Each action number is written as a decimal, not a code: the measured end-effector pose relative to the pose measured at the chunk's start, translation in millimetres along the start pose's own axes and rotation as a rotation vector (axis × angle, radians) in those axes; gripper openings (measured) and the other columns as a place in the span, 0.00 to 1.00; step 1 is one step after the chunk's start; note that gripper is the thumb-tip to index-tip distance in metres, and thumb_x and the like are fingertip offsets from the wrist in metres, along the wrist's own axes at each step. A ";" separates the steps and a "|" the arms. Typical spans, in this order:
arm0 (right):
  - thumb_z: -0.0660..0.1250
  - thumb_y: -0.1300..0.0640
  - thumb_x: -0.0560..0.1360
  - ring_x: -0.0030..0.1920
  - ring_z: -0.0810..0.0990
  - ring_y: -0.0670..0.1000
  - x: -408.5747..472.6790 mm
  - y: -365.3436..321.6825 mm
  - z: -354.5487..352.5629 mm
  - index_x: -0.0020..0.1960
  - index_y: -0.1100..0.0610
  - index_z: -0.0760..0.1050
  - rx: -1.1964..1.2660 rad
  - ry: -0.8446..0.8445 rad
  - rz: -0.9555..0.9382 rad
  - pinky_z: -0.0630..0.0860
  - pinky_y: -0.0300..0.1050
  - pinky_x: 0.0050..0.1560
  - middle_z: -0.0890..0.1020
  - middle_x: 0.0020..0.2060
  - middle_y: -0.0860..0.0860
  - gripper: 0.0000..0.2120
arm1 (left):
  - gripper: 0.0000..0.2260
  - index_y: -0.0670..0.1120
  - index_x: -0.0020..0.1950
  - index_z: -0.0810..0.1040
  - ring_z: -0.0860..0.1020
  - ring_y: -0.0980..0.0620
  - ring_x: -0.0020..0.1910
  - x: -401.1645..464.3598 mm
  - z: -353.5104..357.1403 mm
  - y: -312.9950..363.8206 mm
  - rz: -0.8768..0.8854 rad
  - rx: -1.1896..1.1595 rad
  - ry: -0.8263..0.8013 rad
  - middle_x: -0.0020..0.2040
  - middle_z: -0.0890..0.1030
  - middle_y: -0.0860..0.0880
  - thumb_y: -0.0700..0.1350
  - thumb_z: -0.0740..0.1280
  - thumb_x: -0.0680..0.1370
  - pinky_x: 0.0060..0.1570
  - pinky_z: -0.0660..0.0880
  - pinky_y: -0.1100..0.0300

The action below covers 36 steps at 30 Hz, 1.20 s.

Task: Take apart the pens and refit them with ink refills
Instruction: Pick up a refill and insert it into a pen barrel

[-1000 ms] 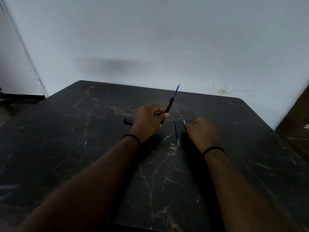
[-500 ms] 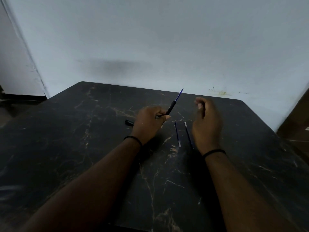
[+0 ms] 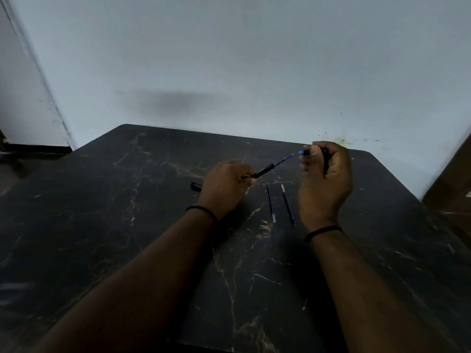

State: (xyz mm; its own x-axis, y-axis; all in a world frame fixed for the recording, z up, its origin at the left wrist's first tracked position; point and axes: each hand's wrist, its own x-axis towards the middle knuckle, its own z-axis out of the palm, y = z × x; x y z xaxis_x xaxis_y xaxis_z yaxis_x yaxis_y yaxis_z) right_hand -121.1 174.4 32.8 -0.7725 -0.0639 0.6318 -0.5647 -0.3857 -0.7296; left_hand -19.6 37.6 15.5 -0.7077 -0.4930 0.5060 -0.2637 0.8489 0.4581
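My left hand (image 3: pixel 225 186) grips a black pen barrel (image 3: pixel 263 170) with a blue ink refill (image 3: pixel 283 161) sticking out of it, pointing up and to the right. My right hand (image 3: pixel 325 180) is raised above the table, fingers curled round a small dark pen part with a blue tip (image 3: pixel 303 152). That tip sits just right of the refill's point, a small gap between them. Two loose refills (image 3: pixel 270 203) (image 3: pixel 288 205) lie side by side on the table between my hands. A black cap or pen piece (image 3: pixel 195 186) lies behind my left hand, partly hidden.
The black marble-patterned table (image 3: pixel 127 225) stands against a pale wall (image 3: pixel 229 72). A brown surface (image 3: pixel 453 189) shows past the table's right edge. A dark floor strip (image 3: pixel 25 150) shows at far left.
My right hand has lifted off the table with a pen part and moved up towards the refill's point. My left hand has tilted the barrel lower and to the right.
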 end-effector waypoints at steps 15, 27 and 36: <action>0.64 0.59 0.81 0.40 0.82 0.54 1.6 5.8 -0.5 0.47 0.47 0.74 -0.053 -0.046 0.136 0.81 0.57 0.46 0.83 0.42 0.55 0.08 | 0.05 0.49 0.44 0.82 0.76 0.52 0.39 -0.9 -2.9 1.5 0.075 0.060 0.011 0.41 0.80 0.51 0.47 0.68 0.78 0.39 0.75 0.55; 0.63 0.58 0.82 0.41 0.82 0.54 2.0 3.0 -0.9 0.47 0.47 0.73 -0.100 0.037 0.116 0.81 0.59 0.48 0.84 0.43 0.56 0.07 | 0.06 0.49 0.50 0.83 0.76 0.52 0.42 0.5 -1.0 1.2 0.068 0.062 -0.002 0.44 0.81 0.50 0.48 0.68 0.78 0.43 0.77 0.53; 0.64 0.55 0.82 0.41 0.83 0.53 2.2 9.0 -1.0 0.50 0.53 0.74 -0.134 -0.012 0.153 0.82 0.58 0.47 0.84 0.43 0.56 0.03 | 0.07 0.49 0.53 0.83 0.77 0.52 0.43 -0.5 -2.3 3.6 0.062 0.070 -0.008 0.46 0.81 0.50 0.48 0.68 0.78 0.44 0.77 0.53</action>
State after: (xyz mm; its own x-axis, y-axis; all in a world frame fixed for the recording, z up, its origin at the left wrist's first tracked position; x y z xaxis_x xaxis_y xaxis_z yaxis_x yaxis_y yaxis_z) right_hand -128.1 171.6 27.4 -0.8494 -0.1233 0.5132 -0.4750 -0.2452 -0.8451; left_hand -18.7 40.5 18.6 -0.7293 -0.4381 0.5255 -0.2642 0.8889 0.3743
